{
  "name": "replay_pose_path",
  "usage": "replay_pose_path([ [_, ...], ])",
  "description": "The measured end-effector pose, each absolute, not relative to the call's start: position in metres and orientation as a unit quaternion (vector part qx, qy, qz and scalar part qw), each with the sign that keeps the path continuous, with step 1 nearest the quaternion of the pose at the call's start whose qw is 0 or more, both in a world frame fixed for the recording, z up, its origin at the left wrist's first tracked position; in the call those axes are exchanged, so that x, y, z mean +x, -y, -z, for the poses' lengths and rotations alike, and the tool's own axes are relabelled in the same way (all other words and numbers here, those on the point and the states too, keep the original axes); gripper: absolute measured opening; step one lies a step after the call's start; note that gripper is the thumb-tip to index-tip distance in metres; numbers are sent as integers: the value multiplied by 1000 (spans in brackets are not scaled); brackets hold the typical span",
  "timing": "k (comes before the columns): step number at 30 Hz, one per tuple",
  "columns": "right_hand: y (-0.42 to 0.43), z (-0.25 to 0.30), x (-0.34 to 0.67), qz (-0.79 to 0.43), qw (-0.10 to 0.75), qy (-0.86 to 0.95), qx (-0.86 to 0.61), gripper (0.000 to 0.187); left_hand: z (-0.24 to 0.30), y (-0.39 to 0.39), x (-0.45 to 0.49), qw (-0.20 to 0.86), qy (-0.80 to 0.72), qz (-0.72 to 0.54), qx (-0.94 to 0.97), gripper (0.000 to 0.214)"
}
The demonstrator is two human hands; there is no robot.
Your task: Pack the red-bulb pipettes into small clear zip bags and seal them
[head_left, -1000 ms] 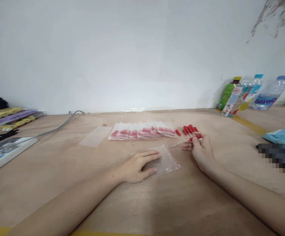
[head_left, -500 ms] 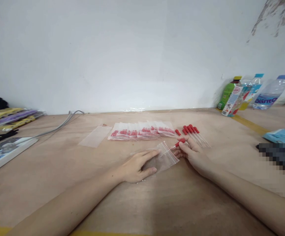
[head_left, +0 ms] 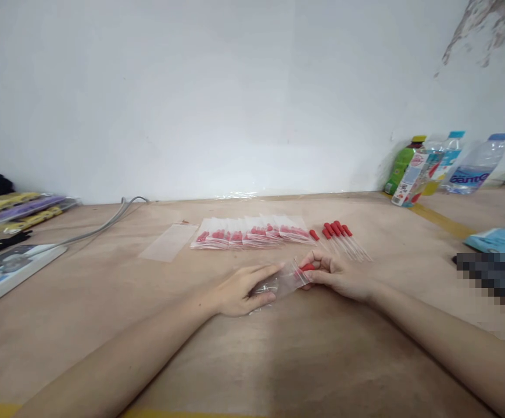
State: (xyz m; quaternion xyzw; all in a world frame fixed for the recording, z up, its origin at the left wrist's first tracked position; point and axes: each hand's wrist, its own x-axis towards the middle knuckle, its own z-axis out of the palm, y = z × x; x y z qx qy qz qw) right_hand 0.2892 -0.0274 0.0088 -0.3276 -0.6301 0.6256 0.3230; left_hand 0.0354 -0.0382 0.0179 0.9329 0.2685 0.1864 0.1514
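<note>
My left hand point(head_left: 239, 290) pinches a clear zip bag point(head_left: 283, 281) between thumb and fingers on the wooden table point(head_left: 278, 360). At the bag's mouth my right hand point(head_left: 337, 274) is closed on a glass dropper with a red bulb point(head_left: 307, 267), its tip inside the bag. Behind my right hand lie several loose red-bulb droppers point(head_left: 341, 235). A row of filled zip bags point(head_left: 252, 233) lies further back, with one empty flat bag point(head_left: 170, 241) to its left.
Drink bottles point(head_left: 435, 165) stand at the back right by the white wall. A blue packet point(head_left: 502, 239) lies at the right edge. At the left are a grey cable point(head_left: 99, 226), a white tray point(head_left: 8, 268) and coloured packs point(head_left: 17, 208).
My right hand carried one dropper from the loose pile leftward and down to the bag's mouth. The left hand lifted the bag's edge and now pinches it.
</note>
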Motion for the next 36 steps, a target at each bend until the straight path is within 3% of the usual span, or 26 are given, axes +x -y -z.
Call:
replay_pose_path([
  [6, 17, -8, 298, -552, 267, 697, -371, 34, -17, 30, 25, 152, -282, -204, 925, 41],
  [10, 18, -15, 298, -466, 247, 777, -344, 35, -15, 30, 23, 171, -285, -196, 923, 42],
  [14, 23, -18, 300, -506, 222, 734, -395, 42, -16, 31, 24, 174, -287, -191, 922, 41],
  [17, 22, -17, 304, -493, 194, 728, -435, 37, -17, 31, 24, 170, -285, -183, 926, 38],
  [23, -3, -23, 311, -107, 295, 754, -577, 11, -14, 29, 24, 172, -283, -176, 927, 37],
  [26, -20, -28, 307, -23, 225, 743, -630, 7, -13, 27, 25, 178, -282, -184, 925, 36],
  [30, -36, -32, 293, -45, 92, 710, -696, 13, -14, 26, 25, 187, -280, -182, 924, 35],
  [36, -34, -47, 292, -78, 33, 705, -704, 18, -12, 26, 25, 188, -273, -182, 926, 35],
])
